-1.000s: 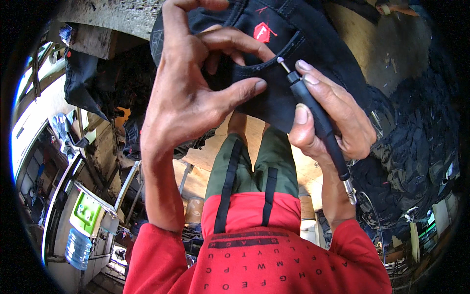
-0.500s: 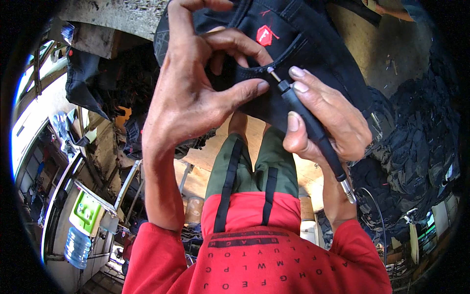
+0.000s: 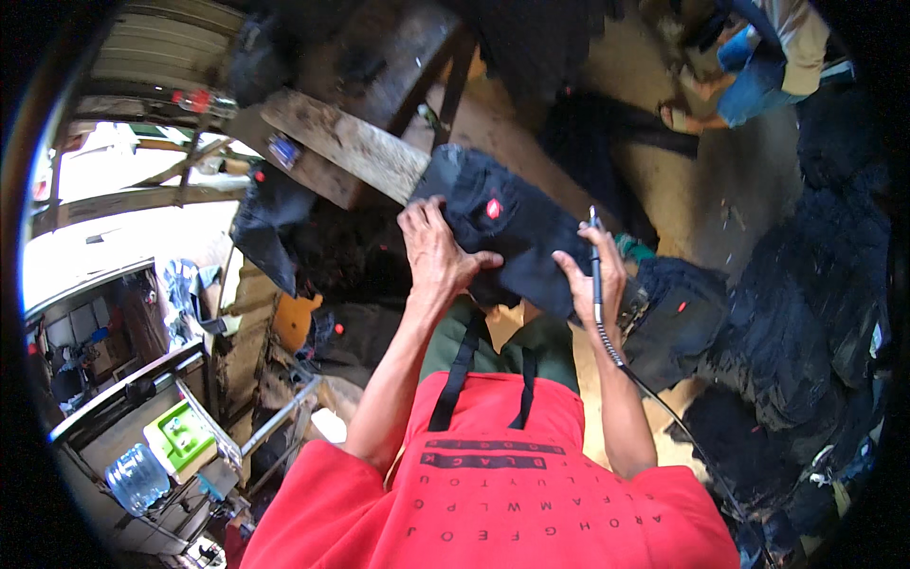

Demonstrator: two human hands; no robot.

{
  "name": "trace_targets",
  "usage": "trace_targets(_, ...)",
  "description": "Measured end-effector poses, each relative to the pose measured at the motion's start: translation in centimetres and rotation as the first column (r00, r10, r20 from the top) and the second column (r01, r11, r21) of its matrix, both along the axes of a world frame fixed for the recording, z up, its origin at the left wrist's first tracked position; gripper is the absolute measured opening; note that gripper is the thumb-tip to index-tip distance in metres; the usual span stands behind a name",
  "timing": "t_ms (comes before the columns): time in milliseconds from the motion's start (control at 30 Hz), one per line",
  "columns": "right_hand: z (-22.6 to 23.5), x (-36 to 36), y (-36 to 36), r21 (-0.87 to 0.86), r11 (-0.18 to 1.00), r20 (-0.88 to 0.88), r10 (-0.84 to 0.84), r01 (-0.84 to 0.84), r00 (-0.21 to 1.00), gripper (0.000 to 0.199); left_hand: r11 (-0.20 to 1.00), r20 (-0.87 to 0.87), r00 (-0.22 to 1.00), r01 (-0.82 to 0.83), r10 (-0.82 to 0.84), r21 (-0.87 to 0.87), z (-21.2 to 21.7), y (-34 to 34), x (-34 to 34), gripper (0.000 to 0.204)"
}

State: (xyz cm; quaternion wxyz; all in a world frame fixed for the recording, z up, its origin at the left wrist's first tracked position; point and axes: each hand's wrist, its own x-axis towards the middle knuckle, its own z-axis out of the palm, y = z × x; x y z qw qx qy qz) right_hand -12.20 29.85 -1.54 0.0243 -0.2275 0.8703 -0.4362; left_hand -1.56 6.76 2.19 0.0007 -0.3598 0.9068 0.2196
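Black trousers (image 3: 531, 251) with a pocket and a small red tag lie stretched before me over the end of a wooden plank. My left hand (image 3: 438, 248) grips their near left edge, thumb on top of the cloth. In my right hand (image 3: 607, 275) is a black pen-shaped rotary tool (image 3: 596, 270), tip pointing away from me. A coiled sleeve and cable run from its rear down past my forearm. The right thumb rests at the right edge of the trousers. The tool's tip stands beside the cloth, apart from the tag.
The weathered plank (image 3: 346, 147) extends to the far left. Heaps of dark garments (image 3: 796, 275) fill the right side. At far right a person (image 3: 768, 71) sits low near more dark cloth. A green tray (image 3: 180, 434) and a large blue water bottle (image 3: 142, 479) stand at lower left.
The trousers and both hands have moved farther from me and lower in view. My left hand has gone from the pocket opening to the edge; the tool's tip has left the pocket edge.
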Motion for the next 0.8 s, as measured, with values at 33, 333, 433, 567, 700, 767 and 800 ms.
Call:
trace_targets(33,0.1,0.1,-0.4,-0.003,0.999,0.045,-0.044,0.044,0.998,0.052,0.998,0.069,0.997,0.026,-0.021,-0.059,0.2,0.1,-0.3,0.116)
trace_targets(333,-0.7,0.2,-3.0,0.048,0.978,0.122,-0.207,0.202,0.971,0.052,0.32,0.046,0.981,0.018,-0.19,0.947,-0.3,-4.9,-4.2,0.062)
trace_targets(433,-0.6,-0.4,-6.6,-0.025,0.972,0.088,-0.231,0.234,0.969,0.042,0.045,0.212,0.96,-0.223,0.183,0.974,-1.2,-7.4,-6.0,0.055)
trace_targets(567,-1.3,-1.8,-13.8,-0.109,0.956,0.095,-0.262,0.272,0.96,0.036,0.39,-0.205,0.956,0.111,0.209,0.914,-2.4,-14.0,-9.1,0.064)
trace_targets(700,-2.6,-2.9,-18.5,-0.09,0.917,0.245,-0.359,0.389,0.901,0.03,0.788,-0.051,0.998,0.052,-0.026,0.614,-3.8,-20.3,-11.7,0.088)
trace_targets(767,-3.3,-3.4,-19.4,-0.107,0.92,0.262,-0.339,0.376,0.904,0.033,0.874,0.001,0.998,0.05,-0.057,0.483,-4.4,-21.8,-12.1,0.094)
trace_targets(800,-3.6,-3.5,-19.5,-0.098,0.923,0.292,-0.331,0.372,0.897,0.035,0.881,0.054,0.993,0.064,-0.101,0.469,-4.6,-22.0,-11.6,0.099)
